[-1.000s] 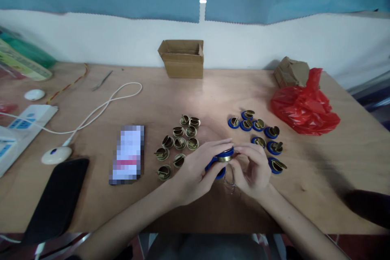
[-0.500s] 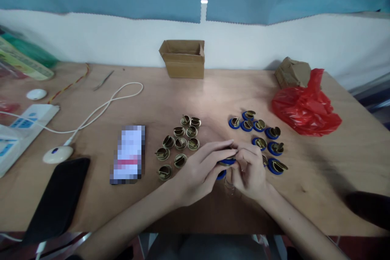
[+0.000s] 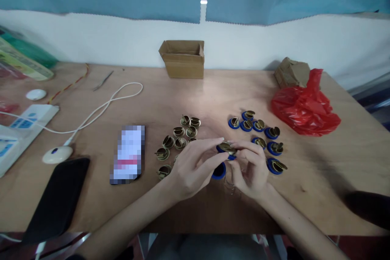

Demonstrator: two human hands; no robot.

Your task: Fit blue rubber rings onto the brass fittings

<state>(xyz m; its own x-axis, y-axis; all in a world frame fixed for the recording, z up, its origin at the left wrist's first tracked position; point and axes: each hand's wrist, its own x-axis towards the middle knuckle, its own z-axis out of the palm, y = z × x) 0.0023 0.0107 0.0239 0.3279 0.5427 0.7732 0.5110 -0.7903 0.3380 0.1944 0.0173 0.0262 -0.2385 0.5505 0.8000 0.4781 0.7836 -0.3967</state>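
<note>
A brass-coloured round piece with a blue rim and a half-disc flap (image 3: 228, 149) is held just above the table between both hands. My left hand (image 3: 195, 166) has its fingertips and thumb at the piece's left edge, closed lightly on it. Pinching the right edge is my right hand (image 3: 250, 166), its fingers curled. Below them lies a dark-centred blue ring (image 3: 218, 171). Beside it is something clear (image 3: 230, 186) that I cannot make out. Several similar blue-rimmed pieces (image 3: 275, 148) lie to the right, and several without blue rims (image 3: 162, 153) to the left.
A phone with a lit screen (image 3: 128, 154), a dark phone (image 3: 57, 199) and a white cable (image 3: 103, 107) lie at left. An open cardboard box (image 3: 184, 65) stands at the back. At right are a red plastic bag (image 3: 306, 109) and a brown package (image 3: 291, 72).
My left fingers have lifted and spread from over the held piece, so its brass flap shows. The blue ring beneath shows more. My right hand has shifted only slightly.
</note>
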